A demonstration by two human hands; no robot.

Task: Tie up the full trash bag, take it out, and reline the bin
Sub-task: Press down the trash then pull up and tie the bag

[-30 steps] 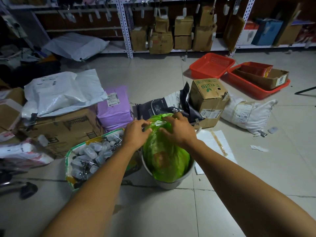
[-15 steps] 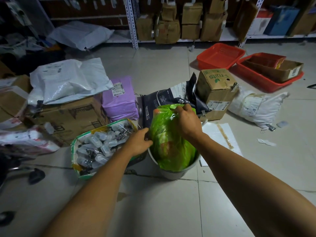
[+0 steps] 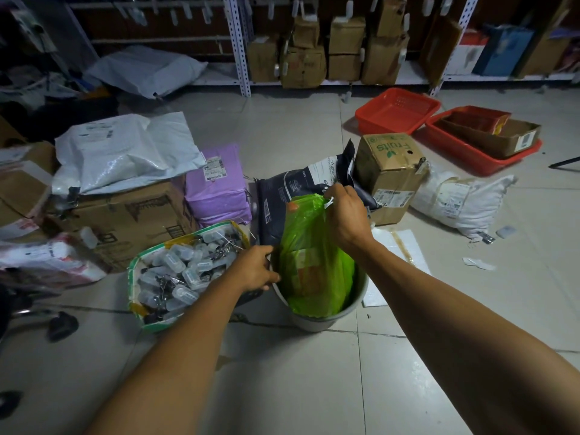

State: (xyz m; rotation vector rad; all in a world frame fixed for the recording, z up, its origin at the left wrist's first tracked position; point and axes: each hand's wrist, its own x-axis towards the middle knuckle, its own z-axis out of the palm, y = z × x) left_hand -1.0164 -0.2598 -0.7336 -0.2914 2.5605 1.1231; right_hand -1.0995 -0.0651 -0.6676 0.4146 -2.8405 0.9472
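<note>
**Head view: green bag half out of the bin**

Green trash bag (image 3: 314, 255) stands in the grey bin (image 3: 323, 321). Right hand (image 3: 346, 219) is clamped on its gathered neck; left hand (image 3: 255, 271) grips the rim. Better to lift straight up while the bin is pressed down.

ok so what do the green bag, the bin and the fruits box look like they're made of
Green trash bag: thin translucent plastic film, glossy; it wrinkles and the contents show through.
Bin: probably rigid moulded plastic, pale grey, matte; smooth plain rim and wall.
Fruits box: brown corrugated cardboard, matte, with green print, a stuck-on label and dented corners.
</note>
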